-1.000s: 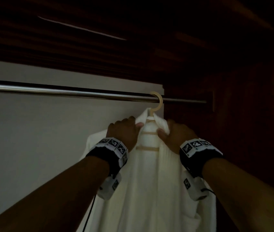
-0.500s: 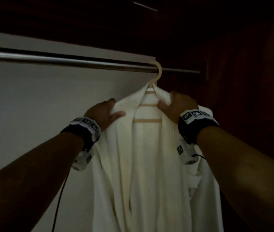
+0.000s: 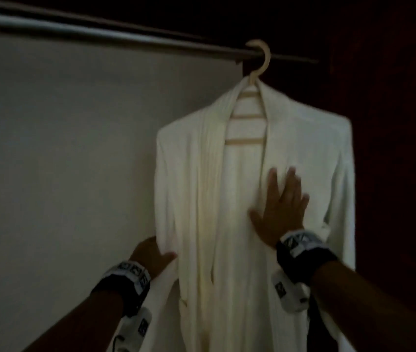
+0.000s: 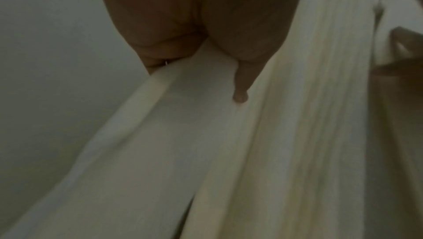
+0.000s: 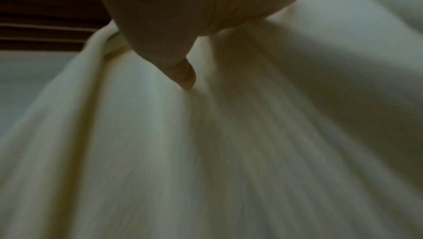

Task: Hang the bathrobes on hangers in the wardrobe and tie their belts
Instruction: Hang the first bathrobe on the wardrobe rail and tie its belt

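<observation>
A white bathrobe [image 3: 184, 186] hangs on a pale hanger [image 3: 261, 59] hooked over the metal rail [image 3: 100, 34]. Its front is apart and the hanger bars show at the neck. My right hand [image 3: 280, 207] lies flat on the right front panel with its fingers spread. My left hand [image 3: 151, 252] holds the robe's left edge at waist height, thumb on the front and fingers behind the cloth. In the left wrist view the thumb [image 4: 241, 89] presses the fabric [image 4: 183, 152]. In the right wrist view the right hand [image 5: 183, 7] rests on cloth [image 5: 206, 152]. I cannot make out the belt.
A pale back wall [image 3: 62, 161] fills the left half behind the rail. Dark wood of the wardrobe side [image 3: 392, 123] stands close to the robe's right shoulder. Left of the hanger the rail carries nothing in view.
Both hands left the collar and slid down the robe. The right one flattened on the front panel; the left one went to the left edge.
</observation>
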The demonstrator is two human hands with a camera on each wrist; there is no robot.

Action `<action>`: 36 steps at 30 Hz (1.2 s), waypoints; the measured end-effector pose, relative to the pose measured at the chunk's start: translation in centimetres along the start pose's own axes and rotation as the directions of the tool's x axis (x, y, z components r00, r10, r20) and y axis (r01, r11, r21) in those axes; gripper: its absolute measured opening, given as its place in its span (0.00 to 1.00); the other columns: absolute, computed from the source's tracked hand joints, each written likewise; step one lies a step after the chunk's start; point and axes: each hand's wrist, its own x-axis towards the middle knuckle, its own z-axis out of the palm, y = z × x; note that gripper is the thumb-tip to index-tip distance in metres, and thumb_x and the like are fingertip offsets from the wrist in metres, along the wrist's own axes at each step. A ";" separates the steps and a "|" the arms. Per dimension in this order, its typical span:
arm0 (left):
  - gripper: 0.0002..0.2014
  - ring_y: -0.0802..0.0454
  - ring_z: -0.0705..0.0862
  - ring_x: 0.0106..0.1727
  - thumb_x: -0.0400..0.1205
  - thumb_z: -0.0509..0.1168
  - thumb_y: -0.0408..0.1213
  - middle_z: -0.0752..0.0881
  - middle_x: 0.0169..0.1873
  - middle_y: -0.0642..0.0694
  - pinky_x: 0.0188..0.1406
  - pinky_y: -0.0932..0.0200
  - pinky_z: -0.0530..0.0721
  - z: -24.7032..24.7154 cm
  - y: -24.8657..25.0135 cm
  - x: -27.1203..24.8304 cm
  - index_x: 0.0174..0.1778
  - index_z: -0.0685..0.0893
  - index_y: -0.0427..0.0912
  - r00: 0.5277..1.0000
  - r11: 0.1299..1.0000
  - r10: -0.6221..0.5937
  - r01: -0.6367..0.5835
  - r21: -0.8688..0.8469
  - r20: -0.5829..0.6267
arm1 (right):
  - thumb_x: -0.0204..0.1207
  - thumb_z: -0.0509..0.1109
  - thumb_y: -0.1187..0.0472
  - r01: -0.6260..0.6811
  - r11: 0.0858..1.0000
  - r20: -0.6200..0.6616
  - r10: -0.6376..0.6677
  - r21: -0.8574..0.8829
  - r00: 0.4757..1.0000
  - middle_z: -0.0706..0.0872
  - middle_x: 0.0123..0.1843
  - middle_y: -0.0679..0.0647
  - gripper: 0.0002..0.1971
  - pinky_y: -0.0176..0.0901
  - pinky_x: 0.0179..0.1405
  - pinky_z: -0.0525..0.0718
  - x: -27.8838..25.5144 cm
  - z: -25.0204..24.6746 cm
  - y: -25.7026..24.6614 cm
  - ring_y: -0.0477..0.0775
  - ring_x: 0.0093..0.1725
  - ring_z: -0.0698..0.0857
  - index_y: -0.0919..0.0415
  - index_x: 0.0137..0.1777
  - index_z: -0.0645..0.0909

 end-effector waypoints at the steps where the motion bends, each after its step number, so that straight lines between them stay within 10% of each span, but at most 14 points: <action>1: 0.30 0.44 0.79 0.68 0.80 0.68 0.50 0.79 0.70 0.41 0.61 0.63 0.73 1.4 -1.7 -0.9 0.76 0.72 0.40 0.999 0.999 -0.038 0.038 0.021 0.016 | 0.72 0.63 0.33 0.019 0.999 0.039 -0.020 0.039 0.999 0.32 0.85 0.60 0.53 0.71 0.80 0.40 -3.5 1.8 -0.4 0.65 0.84 0.36 0.49 0.85 0.33; 6: 0.28 0.43 0.82 0.64 0.81 0.63 0.56 0.84 0.65 0.42 0.60 0.59 0.77 5.3 -7.1 -3.9 0.73 0.75 0.44 0.994 0.995 -0.091 0.093 0.034 -0.056 | 0.64 0.54 0.19 -0.056 0.989 0.338 0.006 0.139 0.941 0.59 0.80 0.51 0.44 0.63 0.80 0.50 -14.7 8.4 -5.0 0.59 0.81 0.55 0.40 0.78 0.64; 14: 0.30 0.35 0.80 0.63 0.81 0.66 0.39 0.79 0.68 0.37 0.65 0.45 0.77 5.4 -6.9 -4.8 0.77 0.63 0.43 0.872 0.978 -0.151 0.063 -0.199 -0.466 | 0.68 0.78 0.43 -0.357 0.812 0.359 0.197 0.462 0.912 0.76 0.61 0.52 0.30 0.52 0.66 0.78 -12.6 11.4 -5.3 0.54 0.62 0.76 0.58 0.64 0.75; 21: 0.32 0.42 0.80 0.61 0.84 0.59 0.32 0.77 0.67 0.39 0.66 0.46 0.79 8.6 -4.6 -3.9 0.79 0.52 0.57 0.945 0.955 0.036 -0.128 -0.269 -0.324 | 0.84 0.64 0.53 -0.344 0.859 0.558 0.084 0.380 0.826 0.80 0.43 0.50 0.10 0.36 0.43 0.71 -11.6 11.8 -4.0 0.50 0.44 0.77 0.59 0.52 0.80; 26: 0.32 0.34 0.77 0.65 0.78 0.59 0.28 0.75 0.66 0.36 0.66 0.40 0.76 7.0 -7.2 -2.0 0.77 0.61 0.52 0.784 0.914 -0.344 0.153 -0.377 -0.516 | 0.85 0.63 0.58 -0.433 0.772 0.379 0.269 0.465 0.886 0.83 0.45 0.53 0.06 0.34 0.41 0.67 -13.6 9.1 1.3 0.52 0.44 0.78 0.58 0.47 0.77; 28: 0.32 0.33 0.73 0.67 0.73 0.66 0.27 0.74 0.67 0.34 0.70 0.38 0.73 8.1 -6.7 -2.3 0.75 0.69 0.44 0.751 0.990 -0.134 0.128 -0.056 -0.647 | 0.86 0.58 0.60 -0.405 0.777 0.322 0.273 0.482 0.907 0.83 0.49 0.54 0.10 0.34 0.46 0.68 -14.1 8.2 3.3 0.51 0.48 0.78 0.63 0.52 0.80; 31: 0.38 0.33 0.71 0.70 0.67 0.74 0.29 0.74 0.69 0.31 0.76 0.38 0.65 12.9 -6.0 -2.4 0.74 0.69 0.39 0.815 0.809 0.518 -0.369 0.457 -0.259 | 0.88 0.52 0.63 -0.376 0.750 0.259 0.277 0.543 0.925 0.79 0.51 0.53 0.12 0.29 0.50 0.67 -14.2 6.7 4.7 0.50 0.51 0.76 0.65 0.57 0.78; 33: 0.43 0.40 0.70 0.74 0.72 0.72 0.37 0.68 0.74 0.39 0.78 0.43 0.65 15.4 -4.9 -2.5 0.80 0.56 0.42 0.900 0.877 0.434 -0.414 0.243 -0.033 | 0.88 0.52 0.59 -0.372 0.721 0.244 0.281 0.585 0.928 0.80 0.51 0.49 0.10 0.35 0.55 0.71 -14.2 5.9 5.5 0.50 0.52 0.77 0.59 0.55 0.75; 36: 0.53 0.53 0.73 0.70 0.72 0.74 0.50 0.69 0.73 0.52 0.74 0.52 0.71 17.5 -1.3 -2.2 0.83 0.44 0.47 0.966 0.932 0.222 -0.171 -0.318 0.131 | 0.76 0.61 0.37 -0.363 0.730 0.350 0.180 0.579 0.919 0.79 0.54 0.45 0.24 0.47 0.61 0.78 -14.7 4.6 7.2 0.49 0.55 0.78 0.54 0.62 0.72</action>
